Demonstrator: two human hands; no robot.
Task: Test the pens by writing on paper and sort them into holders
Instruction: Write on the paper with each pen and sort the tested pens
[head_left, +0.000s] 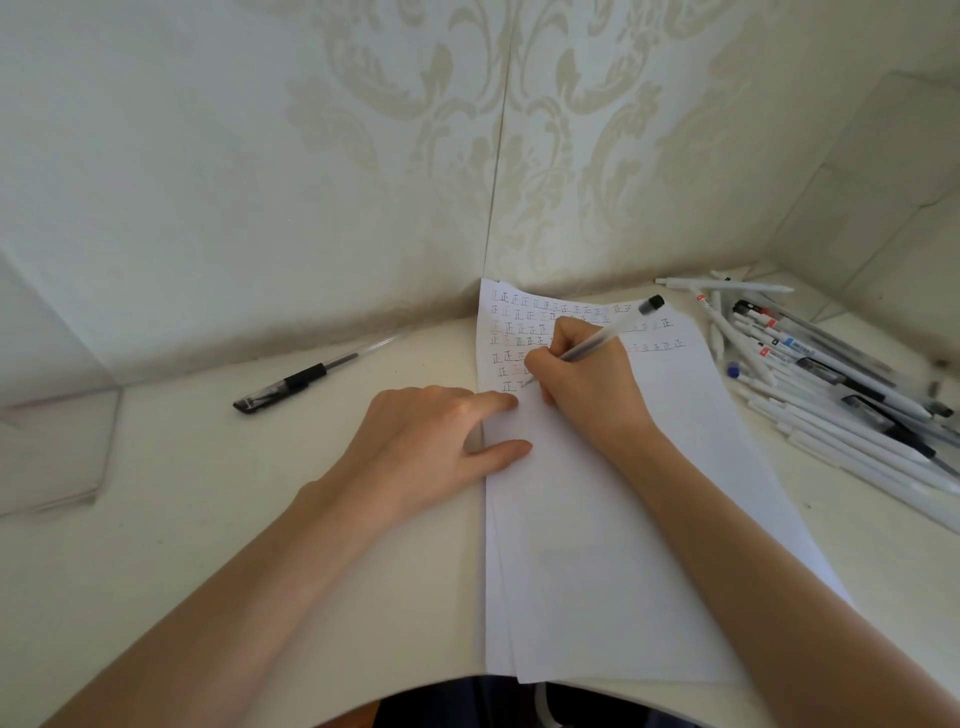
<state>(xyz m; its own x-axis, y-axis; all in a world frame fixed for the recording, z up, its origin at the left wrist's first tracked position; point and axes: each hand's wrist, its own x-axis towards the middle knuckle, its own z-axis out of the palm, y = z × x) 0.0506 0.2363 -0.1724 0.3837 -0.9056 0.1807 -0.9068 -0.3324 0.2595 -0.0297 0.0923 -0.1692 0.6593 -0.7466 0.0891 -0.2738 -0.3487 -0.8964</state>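
On my feed the right hand (582, 374) is curled round a clear pen (602, 340). Its black end points up and to the right, and its tip sits on the lowest row of marks on the paper (597, 519). The fingers cover the lower barrel, so I can't see the grip itself. The left hand (431, 447) holds nothing. Its forefinger and thumb lie fairly straight on the sheet's left edge, and I can't make out its other fingers. The rows of marks are too small for me to read, and the writing hand hides some of them. More sheets peek out from under the top one.

To the right, a pile of pens (831, 384) lies on the table (208, 519), running off the frame's edge. One black-capped pen (296, 379) lies alone to the left, by the wall. At far left there is a clear box (52, 452), cut off and hard to read through the glare.
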